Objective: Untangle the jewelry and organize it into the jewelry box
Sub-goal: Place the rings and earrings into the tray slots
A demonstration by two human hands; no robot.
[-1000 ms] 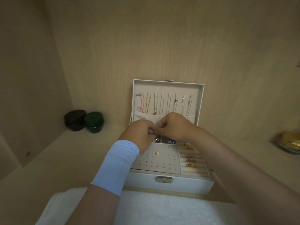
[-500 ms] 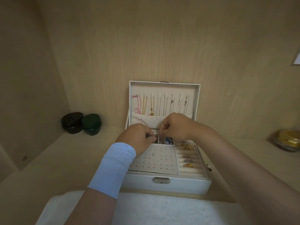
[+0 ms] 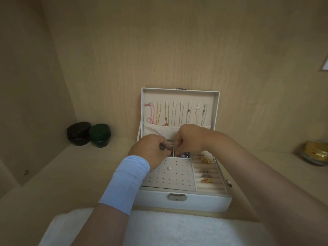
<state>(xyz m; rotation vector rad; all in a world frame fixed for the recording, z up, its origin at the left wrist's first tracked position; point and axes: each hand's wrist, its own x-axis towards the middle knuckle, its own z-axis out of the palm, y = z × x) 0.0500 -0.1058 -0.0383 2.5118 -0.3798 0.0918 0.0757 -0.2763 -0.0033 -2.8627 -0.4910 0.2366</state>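
At far left, a black jar (image 3: pixel 78 133) and a green jar (image 3: pixel 100 135) sit touching on the wooden shelf (image 3: pixel 53 176). The white jewelry box (image 3: pixel 181 199) stands open at centre, necklaces (image 3: pixel 174 114) hanging in its lid. Over its back compartments, the left hand (image 3: pixel 150 152) and right hand (image 3: pixel 191 139) meet, each grip pinched together on something too small to identify; rings (image 3: pixel 205 170) fill the right-hand slots.
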